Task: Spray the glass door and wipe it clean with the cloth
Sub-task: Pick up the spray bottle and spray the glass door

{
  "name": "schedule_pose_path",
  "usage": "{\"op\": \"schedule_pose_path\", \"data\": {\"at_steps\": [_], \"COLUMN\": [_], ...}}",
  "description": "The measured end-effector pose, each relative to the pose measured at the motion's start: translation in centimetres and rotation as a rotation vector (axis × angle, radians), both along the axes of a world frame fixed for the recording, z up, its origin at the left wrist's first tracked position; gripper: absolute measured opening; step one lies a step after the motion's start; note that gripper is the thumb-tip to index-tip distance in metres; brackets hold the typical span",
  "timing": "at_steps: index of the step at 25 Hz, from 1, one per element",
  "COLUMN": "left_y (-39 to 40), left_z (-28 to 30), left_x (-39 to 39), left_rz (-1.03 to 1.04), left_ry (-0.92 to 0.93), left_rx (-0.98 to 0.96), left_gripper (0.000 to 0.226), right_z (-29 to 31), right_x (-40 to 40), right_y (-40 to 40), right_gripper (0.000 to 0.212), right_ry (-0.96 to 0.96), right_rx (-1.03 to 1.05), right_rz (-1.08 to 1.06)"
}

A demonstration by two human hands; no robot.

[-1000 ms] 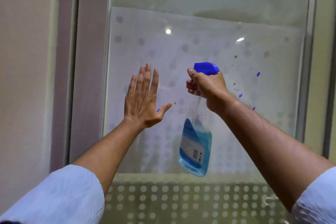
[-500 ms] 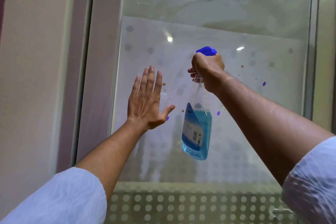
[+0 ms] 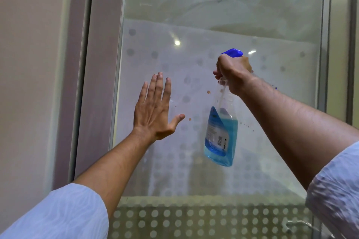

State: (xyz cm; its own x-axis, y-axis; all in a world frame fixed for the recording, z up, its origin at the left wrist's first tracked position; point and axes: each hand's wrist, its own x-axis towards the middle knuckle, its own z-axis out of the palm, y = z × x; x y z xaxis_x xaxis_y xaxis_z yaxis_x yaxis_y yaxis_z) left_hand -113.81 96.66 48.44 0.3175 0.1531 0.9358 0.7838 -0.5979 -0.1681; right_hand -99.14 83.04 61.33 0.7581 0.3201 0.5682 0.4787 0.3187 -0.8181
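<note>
The glass door [image 3: 194, 25] fills the middle of the view, frosted with grey dots and marked by small brown and purple spots. My right hand [image 3: 234, 73] grips the neck and trigger of a clear spray bottle [image 3: 221, 136] with blue liquid and a blue spray head, held up close to the glass. My left hand [image 3: 155, 108] is raised to the left of the bottle with straight fingers, palm facing the glass; whether it touches the pane I cannot tell. No cloth is in view.
A mauve door frame [image 3: 83, 64] and a beige wall [image 3: 29, 64] stand on the left. A metal frame strip [image 3: 328, 44] borders the pane on the right. A dotted lower panel [image 3: 194, 219] runs below.
My right hand with the bottle has drifted up and then to the right across the glass. The view has tilted upward. My left hand keeps its place on the pane.
</note>
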Motion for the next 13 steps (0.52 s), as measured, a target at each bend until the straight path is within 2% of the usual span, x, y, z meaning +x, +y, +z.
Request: {"op": "schedule_pose_path", "data": {"at_steps": [5,13], "left_y": [-1.2,-3.9], "left_z": [-0.4,-1.7], "left_x": [1.9,6.2], "left_rz": [-0.049,-0.175], "left_ry": [0.024,0.064], "left_rx": [0.002,-0.02], "left_gripper": [0.105,0.105], "right_z": [-0.4,-3.2], "right_x": [5.1,9.8], "right_y": [-3.2,-7.0], "right_gripper": [0.037,0.05], "right_ry": [0.099,0.105], "right_rx": [0.005,-0.003], "right_rz": [-0.114,-0.2]}}
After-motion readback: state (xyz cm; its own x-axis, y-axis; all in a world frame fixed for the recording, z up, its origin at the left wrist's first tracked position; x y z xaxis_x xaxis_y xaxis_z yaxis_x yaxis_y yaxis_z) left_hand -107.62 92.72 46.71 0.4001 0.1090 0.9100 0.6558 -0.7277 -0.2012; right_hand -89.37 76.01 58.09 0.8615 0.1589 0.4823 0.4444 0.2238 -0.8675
